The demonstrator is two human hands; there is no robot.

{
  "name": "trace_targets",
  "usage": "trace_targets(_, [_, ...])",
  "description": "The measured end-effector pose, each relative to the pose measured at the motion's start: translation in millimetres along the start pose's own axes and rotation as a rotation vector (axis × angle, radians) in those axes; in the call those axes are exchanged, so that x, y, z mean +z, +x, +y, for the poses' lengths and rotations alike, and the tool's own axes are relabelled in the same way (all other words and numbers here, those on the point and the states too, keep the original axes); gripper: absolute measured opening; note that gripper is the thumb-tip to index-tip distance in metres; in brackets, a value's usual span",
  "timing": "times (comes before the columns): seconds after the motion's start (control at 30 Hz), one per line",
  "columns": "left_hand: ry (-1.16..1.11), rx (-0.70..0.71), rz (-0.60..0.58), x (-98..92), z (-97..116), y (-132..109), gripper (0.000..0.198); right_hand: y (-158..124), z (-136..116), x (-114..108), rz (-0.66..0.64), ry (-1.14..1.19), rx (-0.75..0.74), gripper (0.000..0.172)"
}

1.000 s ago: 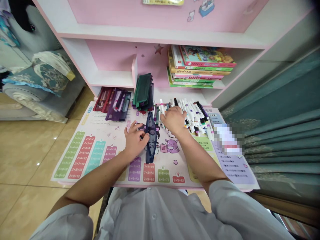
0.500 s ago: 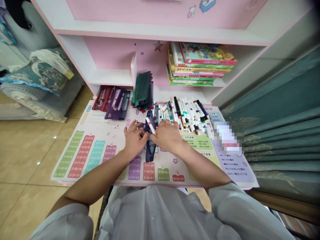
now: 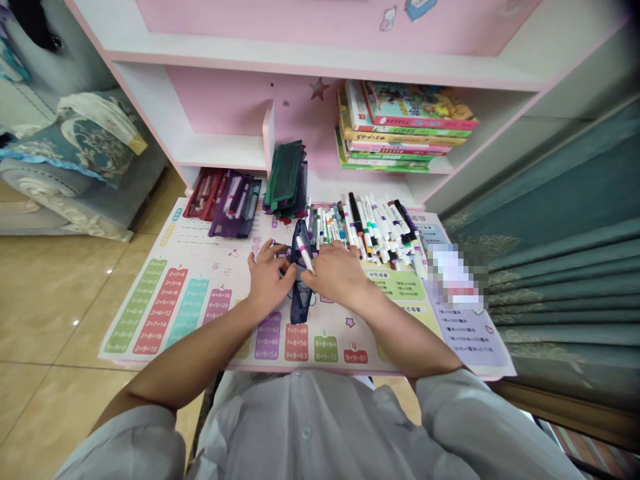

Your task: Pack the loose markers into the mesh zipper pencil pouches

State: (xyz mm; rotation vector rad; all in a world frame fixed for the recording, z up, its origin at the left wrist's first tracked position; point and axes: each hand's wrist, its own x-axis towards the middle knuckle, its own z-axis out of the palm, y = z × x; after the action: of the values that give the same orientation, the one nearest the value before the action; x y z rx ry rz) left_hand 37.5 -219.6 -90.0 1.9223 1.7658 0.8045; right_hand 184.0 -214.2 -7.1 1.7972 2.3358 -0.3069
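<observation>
A narrow dark blue mesh pencil pouch (image 3: 301, 308) lies upright on the desk in front of me, its opening parted. My left hand (image 3: 270, 275) pinches the pouch's left edge between thumb and fingers. From the other side, my right hand (image 3: 339, 272) has its thumb and fingertips on the lower end of a white marker (image 3: 304, 253) with a pink band. The marker slants over the pouch's opening; I cannot tell how deep inside it lies. Right beyond my right hand is a heap of mostly white markers (image 3: 380, 230).
Filled red and purple pouches (image 3: 230, 207) lie at the back left. A stack of green mesh pouches (image 3: 286, 177) sits beside them. Books (image 3: 405, 133) are piled on the pink-and-white shelf (image 3: 320, 57) behind the desk. A blurred-out object (image 3: 456, 275) lies at the right.
The marker has shifted slightly to the right and tilts a little differently over the pouch. Both hands stay nearly in place; the view has moved slightly.
</observation>
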Motion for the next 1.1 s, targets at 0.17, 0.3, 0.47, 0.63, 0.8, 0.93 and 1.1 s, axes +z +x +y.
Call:
trace_targets(0.17, [0.022,0.007,-0.003,1.2,0,1,0.024,13,-6,13,0.004,0.066,-0.023,0.040])
trace_targets(0.3, [0.030,0.005,0.015,1.4,0,2,0.025,23,-3,25,0.026,0.124,-0.032,0.037])
trace_targets(0.47, [0.020,0.006,0.012,0.5,1,2,0.025,33,8,28,0.180,0.284,-0.088,0.027])
trace_targets(0.63, [0.008,0.009,0.029,1.9,-1,1,0.026,62,40,33,0.460,0.295,0.157,0.025])
trace_targets(0.8, [0.009,0.006,0.016,2.5,-2,1,0.026,85,61,51,0.377,0.144,0.304,0.032])
trace_targets(0.93, [0.007,0.009,0.024,3.0,-3,1,0.026,87,59,56,0.348,0.071,0.302,0.037])
trace_targets(1.1, [0.009,0.014,0.029,3.5,-3,1,0.026,89,58,57,0.307,0.027,0.301,0.040])
